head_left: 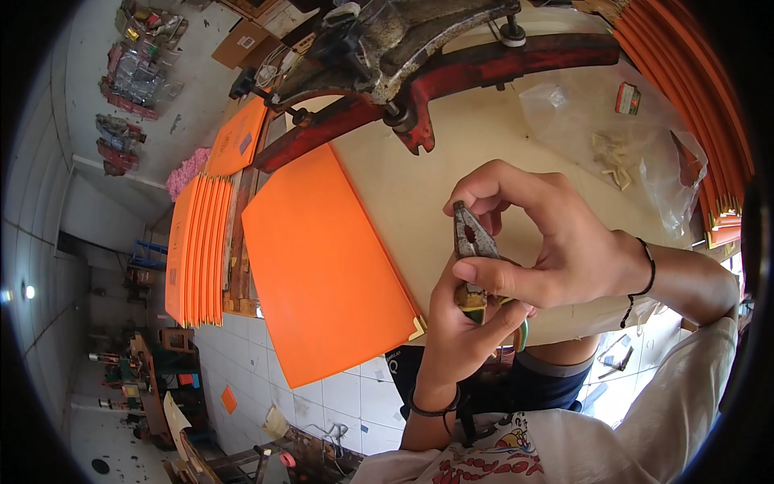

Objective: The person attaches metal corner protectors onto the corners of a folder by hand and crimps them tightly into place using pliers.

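A pair of pliers with green-and-yellow handles points up and away between my hands, above the board's near edge. My left hand is wrapped around the handles from below. My right hand curls around the jaws, its thumb across the metal and its index finger at the tip. Whether a small piece sits at the jaw tip is hidden by the fingers. To the left lies a flat orange folder with a brass-coloured metal corner at its near right end.
A red-and-grey metal machine frame spans the table's far side. On the plastic bag lie several brass-coloured corners and a small red-and-green box. Stacks of orange folders stand left and right.
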The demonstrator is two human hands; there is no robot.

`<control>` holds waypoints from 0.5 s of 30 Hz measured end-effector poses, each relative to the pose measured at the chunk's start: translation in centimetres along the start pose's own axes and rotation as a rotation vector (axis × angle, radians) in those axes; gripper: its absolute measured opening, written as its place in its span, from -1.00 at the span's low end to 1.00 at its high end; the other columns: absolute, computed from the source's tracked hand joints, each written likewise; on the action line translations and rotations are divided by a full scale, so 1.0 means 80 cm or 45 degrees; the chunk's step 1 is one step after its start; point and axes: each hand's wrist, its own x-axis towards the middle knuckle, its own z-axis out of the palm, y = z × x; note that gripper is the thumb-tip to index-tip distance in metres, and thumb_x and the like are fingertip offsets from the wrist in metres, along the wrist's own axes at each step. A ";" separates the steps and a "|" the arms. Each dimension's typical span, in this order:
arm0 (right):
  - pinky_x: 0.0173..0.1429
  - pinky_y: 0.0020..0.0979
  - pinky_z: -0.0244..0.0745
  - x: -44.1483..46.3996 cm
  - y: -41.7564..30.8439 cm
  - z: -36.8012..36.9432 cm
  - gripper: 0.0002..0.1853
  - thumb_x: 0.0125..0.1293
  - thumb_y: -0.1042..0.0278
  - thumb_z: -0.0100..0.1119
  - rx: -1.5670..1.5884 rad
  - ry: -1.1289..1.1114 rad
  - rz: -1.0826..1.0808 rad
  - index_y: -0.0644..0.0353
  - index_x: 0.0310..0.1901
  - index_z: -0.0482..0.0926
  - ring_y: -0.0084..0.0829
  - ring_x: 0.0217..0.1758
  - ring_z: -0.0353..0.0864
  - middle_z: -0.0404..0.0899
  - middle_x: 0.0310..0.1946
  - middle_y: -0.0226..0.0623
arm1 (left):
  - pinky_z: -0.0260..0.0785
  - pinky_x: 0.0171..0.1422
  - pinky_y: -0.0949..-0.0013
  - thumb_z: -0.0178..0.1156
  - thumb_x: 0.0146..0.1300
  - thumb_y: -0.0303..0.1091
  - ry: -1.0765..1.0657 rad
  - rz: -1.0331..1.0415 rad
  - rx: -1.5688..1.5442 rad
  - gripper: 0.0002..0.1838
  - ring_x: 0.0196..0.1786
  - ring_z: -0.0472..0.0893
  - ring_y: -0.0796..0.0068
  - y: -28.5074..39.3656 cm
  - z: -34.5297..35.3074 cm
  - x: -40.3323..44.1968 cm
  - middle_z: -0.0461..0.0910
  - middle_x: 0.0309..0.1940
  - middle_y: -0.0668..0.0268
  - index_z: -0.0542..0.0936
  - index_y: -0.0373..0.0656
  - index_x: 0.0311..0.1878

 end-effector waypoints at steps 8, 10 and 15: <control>-0.16 -0.46 0.51 -0.002 0.000 0.010 -0.68 0.25 0.40 0.41 0.381 0.044 0.228 0.31 -0.12 0.46 -0.54 -0.29 0.52 0.55 -0.32 -0.35 | 0.58 -0.19 0.38 0.33 0.19 -0.58 0.086 -0.062 0.062 -0.67 -0.27 0.69 0.43 0.008 0.006 0.002 0.61 -0.30 0.23 0.43 -0.34 -0.03; -0.17 -0.51 0.49 0.000 -0.003 0.007 -0.70 0.26 0.38 0.41 0.519 -0.002 0.353 0.29 -0.14 0.47 -0.60 -0.29 0.51 0.55 -0.32 -0.40 | 0.54 -0.18 0.51 0.37 0.22 -0.55 0.102 -0.046 0.000 -0.64 -0.23 0.67 0.55 0.008 0.009 0.001 0.61 -0.27 0.30 0.42 -0.30 -0.01; -0.21 -0.59 0.44 0.001 -0.006 0.007 -0.71 0.25 0.36 0.45 0.574 -0.031 0.443 0.26 -0.20 0.49 -0.70 -0.32 0.50 0.56 -0.36 -0.48 | 0.54 -0.15 0.52 0.41 0.18 -0.54 0.056 -0.082 0.051 -0.60 -0.23 0.65 0.60 0.006 0.002 0.000 0.61 -0.28 0.32 0.43 -0.31 0.00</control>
